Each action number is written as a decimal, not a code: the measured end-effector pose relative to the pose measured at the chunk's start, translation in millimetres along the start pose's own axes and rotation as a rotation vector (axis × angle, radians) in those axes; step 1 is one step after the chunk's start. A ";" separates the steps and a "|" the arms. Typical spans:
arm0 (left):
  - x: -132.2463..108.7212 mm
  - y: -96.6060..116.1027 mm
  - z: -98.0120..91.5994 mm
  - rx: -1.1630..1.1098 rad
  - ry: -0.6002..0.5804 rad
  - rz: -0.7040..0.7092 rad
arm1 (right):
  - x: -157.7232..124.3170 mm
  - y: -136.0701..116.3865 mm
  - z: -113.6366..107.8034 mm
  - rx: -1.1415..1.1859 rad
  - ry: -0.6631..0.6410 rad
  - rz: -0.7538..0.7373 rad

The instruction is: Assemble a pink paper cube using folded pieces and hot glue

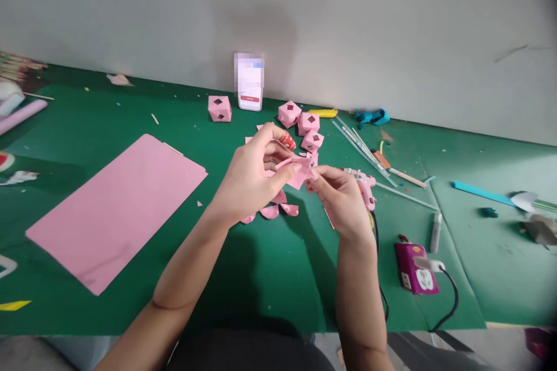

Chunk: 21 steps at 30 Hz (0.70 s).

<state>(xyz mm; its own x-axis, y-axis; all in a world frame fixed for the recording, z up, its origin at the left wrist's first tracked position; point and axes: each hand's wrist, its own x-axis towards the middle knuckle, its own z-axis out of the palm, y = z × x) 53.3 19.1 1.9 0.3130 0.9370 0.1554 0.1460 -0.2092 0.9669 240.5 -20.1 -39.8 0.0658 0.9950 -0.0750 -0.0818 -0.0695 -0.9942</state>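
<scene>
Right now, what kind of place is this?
Most likely a craft table: on the green mat, a big pink sheet, folded pink paper cubes and a glue gun lie around the left hand and right hand, which pinch a pink paper piece.

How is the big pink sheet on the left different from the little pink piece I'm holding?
The big pink sheet lies flat on the green mat, untouched; the little pink piece is held up, pinched between the left hand and right hand. The sheet is far larger than the piece. The sheet looks unfolded, the piece folded. Both look like the same pink paper.
</scene>
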 end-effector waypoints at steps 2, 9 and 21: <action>-0.3 0.2 0.3 -0.012 -0.021 0.002 | 0.2 1.9 8.8 0.170 -0.012 0.054; 0.2 -0.1 0.1 -0.002 -0.010 0.014 | 3.5 7.8 11.1 0.349 -0.026 0.190; -1.6 1.7 1.5 0.094 0.001 0.033 | 0.4 8.0 12.6 0.330 -0.025 0.159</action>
<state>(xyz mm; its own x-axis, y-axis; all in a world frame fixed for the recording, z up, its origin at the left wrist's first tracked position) 54.5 16.8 3.0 0.3179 0.9295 0.1869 0.2231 -0.2649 0.9381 227.3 -19.4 -46.8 0.0027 0.9754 -0.2204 -0.4061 -0.2004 -0.8916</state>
